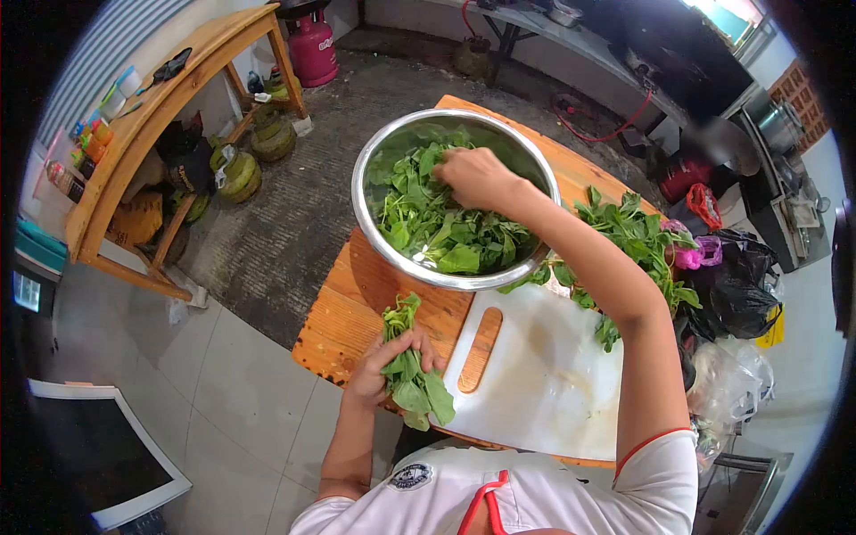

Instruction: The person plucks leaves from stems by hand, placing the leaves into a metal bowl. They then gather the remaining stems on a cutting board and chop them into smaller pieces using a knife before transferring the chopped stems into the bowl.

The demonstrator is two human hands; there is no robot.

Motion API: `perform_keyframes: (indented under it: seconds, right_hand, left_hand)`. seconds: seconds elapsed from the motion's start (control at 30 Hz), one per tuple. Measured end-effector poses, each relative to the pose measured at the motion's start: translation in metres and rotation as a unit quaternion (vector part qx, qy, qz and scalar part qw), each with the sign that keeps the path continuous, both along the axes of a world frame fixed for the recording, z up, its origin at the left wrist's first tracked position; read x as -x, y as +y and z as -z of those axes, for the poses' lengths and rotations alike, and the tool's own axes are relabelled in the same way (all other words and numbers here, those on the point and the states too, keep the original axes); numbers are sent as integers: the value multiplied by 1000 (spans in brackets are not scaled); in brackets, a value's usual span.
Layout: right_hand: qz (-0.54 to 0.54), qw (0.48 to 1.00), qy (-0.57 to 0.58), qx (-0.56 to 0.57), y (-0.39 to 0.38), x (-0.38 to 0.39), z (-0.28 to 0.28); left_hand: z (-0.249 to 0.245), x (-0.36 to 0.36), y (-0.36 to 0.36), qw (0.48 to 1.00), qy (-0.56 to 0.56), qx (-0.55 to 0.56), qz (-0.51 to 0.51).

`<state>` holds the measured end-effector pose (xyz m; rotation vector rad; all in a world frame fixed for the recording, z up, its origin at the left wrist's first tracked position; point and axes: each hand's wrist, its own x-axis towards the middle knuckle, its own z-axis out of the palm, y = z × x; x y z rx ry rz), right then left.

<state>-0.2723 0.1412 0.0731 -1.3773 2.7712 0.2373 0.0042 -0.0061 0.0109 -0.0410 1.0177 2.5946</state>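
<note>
My left hand (392,367) is closed around a bunch of leafy greens (408,392), held low over the front left edge of the wooden table (334,325). Its stems stick up above my fingers and broad leaves hang below. My right hand (477,178) reaches into a large steel bowl (364,201), its fingers curled down at the green leaves (450,227) there. The fingertips are partly hidden among the leaves. Right of the bowl lies a pile of uncut leafy stems (629,236), partly behind my right forearm.
A white cutting board (544,379) with a handle slot lies in front of the bowl. Plastic bags (736,281) crowd the table's right side. A wooden bench (165,98) with bottles stands left, gas cylinders (239,174) beneath it. A pink cylinder (312,53) stands at the back.
</note>
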Motion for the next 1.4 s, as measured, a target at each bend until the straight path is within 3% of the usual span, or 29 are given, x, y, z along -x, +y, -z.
perform_keyframes:
  seconds: [0.17, 0.27, 0.37, 0.4, 0.5, 0.6, 0.7, 0.73, 0.83, 0.9, 1.03, 1.17, 1.2, 1.3, 1.4]
  right_hand:
    - [62, 978, -109, 168, 39, -6, -45]
    - [-46, 948, 26, 313, 60, -1, -26]
    - [33, 944, -133, 300, 66, -14, -41]
    - [107, 926, -206, 296, 67, -20, -48]
    - [50, 882, -284, 373, 77, -28, -41]
    - [107, 974, -133, 151, 87, -36, -49]
    - [87, 961, -44, 260, 73, -41, -46]
    - [127, 952, -84, 265, 57, -51, -57]
    - [-73, 965, 3, 253, 28, -49, -36]
    - [-95, 985, -51, 131, 7, -49, -26]
    - [-22, 999, 13, -48, -3, -34, -8]
    - [22, 997, 52, 54, 22, -10, -4]
    - [65, 994, 14, 91, 28, -15, -18]
    - [50, 965, -105, 236, 49, -21, -39]
    - [62, 926, -272, 254, 62, -28, -45]
  left_hand:
    - [-5, 1, 2, 1000, 6, -1, -7]
    - [0, 1, -1, 1000, 25, 0, 5]
    - [0, 0, -2, 999, 36, 2, 13]
    - [-1, 0, -2, 999, 37, 5, 15]
    - [3, 0, -2, 999, 34, 18, 15]
    - [-1, -2, -1, 999, 13, 22, 20]
    - [1, 0, 0, 999, 38, 25, 29]
    - [1, 0, 1, 998, 42, 27, 29]
    - [1, 1, 0, 998, 46, 37, 26]
    - [1, 1, 0, 998, 37, 38, 19]
    - [0, -1, 1, 999, 19, 44, 18]
    - [5, 1, -1, 998, 38, 52, 22]
    - [5, 2, -1, 998, 41, 53, 21]
    - [4, 2, 0, 998, 47, 45, 15]
    - [-1, 0, -1, 999, 37, 31, 11]
